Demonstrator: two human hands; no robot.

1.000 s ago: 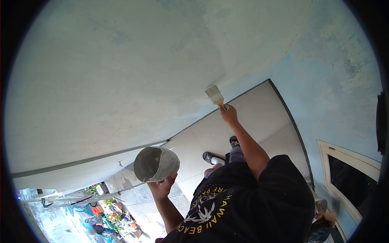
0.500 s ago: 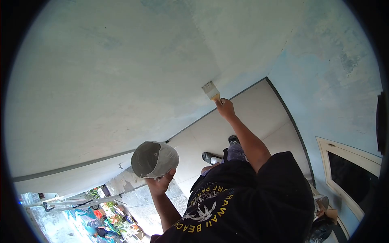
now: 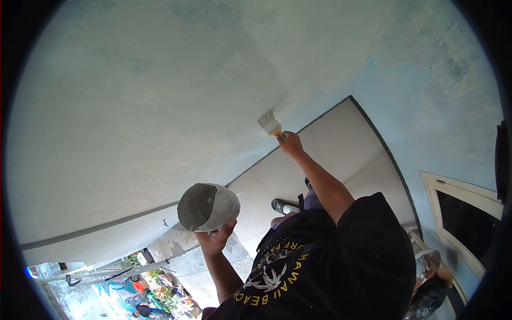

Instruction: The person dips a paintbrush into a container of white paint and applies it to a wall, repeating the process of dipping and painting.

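My right hand (image 3: 289, 143), stretched forward, is closed round the handle of a wide flat paintbrush (image 3: 270, 123). The brush's pale bristles meet the painted wall (image 3: 176, 101), close above its bottom edge. Lower left, my left hand (image 3: 216, 237) grips a round paint bucket (image 3: 224, 208) from below. Grey-white paint coats its outside, and the opening, dark grey inside, faces partly towards me. What lies deep inside the bucket I cannot make out.
A light tiled floor (image 3: 266, 181) runs along the wall, edged by a dark strip (image 3: 381, 136). To the right are a pale-framed window (image 3: 464, 213) and a black bag (image 3: 426, 301). Plants and a person (image 3: 146, 311) appear far off at lower left.
The paintbrush in my right hand has moved a little left and down across the wall. The bucket in my left hand sits slightly further right and higher in view.
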